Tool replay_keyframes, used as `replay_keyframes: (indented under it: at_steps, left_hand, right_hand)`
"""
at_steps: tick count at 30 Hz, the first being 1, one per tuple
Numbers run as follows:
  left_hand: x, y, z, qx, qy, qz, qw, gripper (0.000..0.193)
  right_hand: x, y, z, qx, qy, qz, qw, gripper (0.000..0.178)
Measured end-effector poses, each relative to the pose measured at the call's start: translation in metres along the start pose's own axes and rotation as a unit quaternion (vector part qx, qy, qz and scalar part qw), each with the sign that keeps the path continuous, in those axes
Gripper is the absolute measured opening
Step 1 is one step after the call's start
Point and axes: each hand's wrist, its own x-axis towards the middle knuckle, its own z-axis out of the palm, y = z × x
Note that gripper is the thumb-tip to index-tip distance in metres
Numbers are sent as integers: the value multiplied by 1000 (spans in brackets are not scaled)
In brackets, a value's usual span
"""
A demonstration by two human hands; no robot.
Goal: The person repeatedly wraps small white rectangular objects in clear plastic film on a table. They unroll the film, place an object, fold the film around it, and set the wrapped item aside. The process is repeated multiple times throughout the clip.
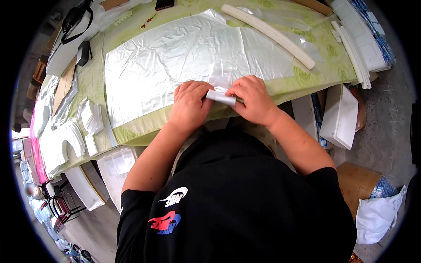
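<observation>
Close to the table's near edge, my left hand [190, 105] and my right hand [255, 101] hold a small whitish-silver roll [221, 97] between them. The left fingers are closed at its left end, and the right fingers pinch near its right end. From behind the roll rises a short translucent strip of film [221, 73]; whether it is joined to the roll I cannot tell. Beyond my hands a large creased silver sheet [175, 57] lies spread over the table.
A long cream tube [272, 37] rests at the back right on the green patterned tablecloth [136, 139]. White cut pieces [68, 142] and a black box-shaped thing [83, 53] are on the left. White bins [340, 116] stand below the table, with a cardboard box [357, 184] on the floor.
</observation>
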Motion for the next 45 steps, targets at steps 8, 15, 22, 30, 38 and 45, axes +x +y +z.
replay_keyframes:
  at_steps: [8,15,22,30,38,45]
  left_hand:
    - [14,-2,10,76,36,-46,995,22]
    - [24,-2,9,105,4,-66,992,22]
    - [16,-10,6,10,30,-4,999,11]
    - [6,-16,1,-28,14,106,994,21]
    - [3,-4,1,-14,7,55,998,33]
    - [2,-6,-1,66,-45,131,988,43]
  right_hand:
    - [13,-7,12,-96,11,114,989,24]
    - [23,-6,16,-141,9,128,982,29]
    - [12,-5,12,0,49,130,990,27]
    - [-6,-11,14,24,149,51,987,51]
    - [-8,-12,13,-10,100,51,994,18]
    - [-11,-6,14,9,94,39,995,19]
